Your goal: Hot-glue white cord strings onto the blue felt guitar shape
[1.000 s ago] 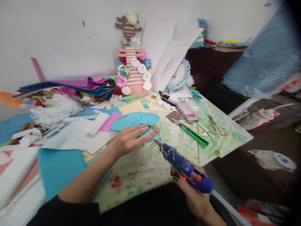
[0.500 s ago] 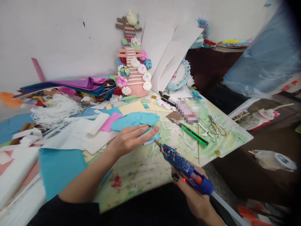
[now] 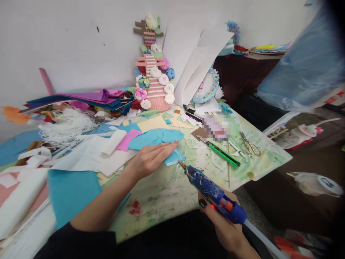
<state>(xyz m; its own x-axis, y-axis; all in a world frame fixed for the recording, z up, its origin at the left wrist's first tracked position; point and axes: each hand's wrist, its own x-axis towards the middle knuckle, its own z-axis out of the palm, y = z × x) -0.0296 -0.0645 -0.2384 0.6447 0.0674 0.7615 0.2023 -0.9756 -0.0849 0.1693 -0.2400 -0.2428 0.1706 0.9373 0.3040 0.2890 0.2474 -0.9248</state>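
Note:
My right hand [image 3: 225, 225] is wrapped round the handle of a blue hot glue gun [image 3: 207, 189], its small red light lit. The gun's metal nozzle points up and left, close to the edge of a folded light-blue paper piece [image 3: 174, 158]. A white string runs along that piece. My left hand [image 3: 152, 158] lies stretched out over the blue paper, fingers straight and side by side, partly hiding it. Beyond the fingertips lies a larger crumpled blue paper shape [image 3: 155, 137]. Loose white strings [image 3: 198, 145] lie to the right.
Right of my hands are a green utility knife [image 3: 223, 154], scissors [image 3: 250, 145] and a wooden stick [image 3: 229, 167]. At the wall stands a pink instrument-shaped craft [image 3: 157, 88] with paper flowers. Tangled white string [image 3: 68, 124] and paper sheets [image 3: 72, 194] crowd the left.
My left fingers have drawn together and shifted slightly back, showing more of the folded blue piece. The glue gun stays nearly in place, nozzle still near the paper edge.

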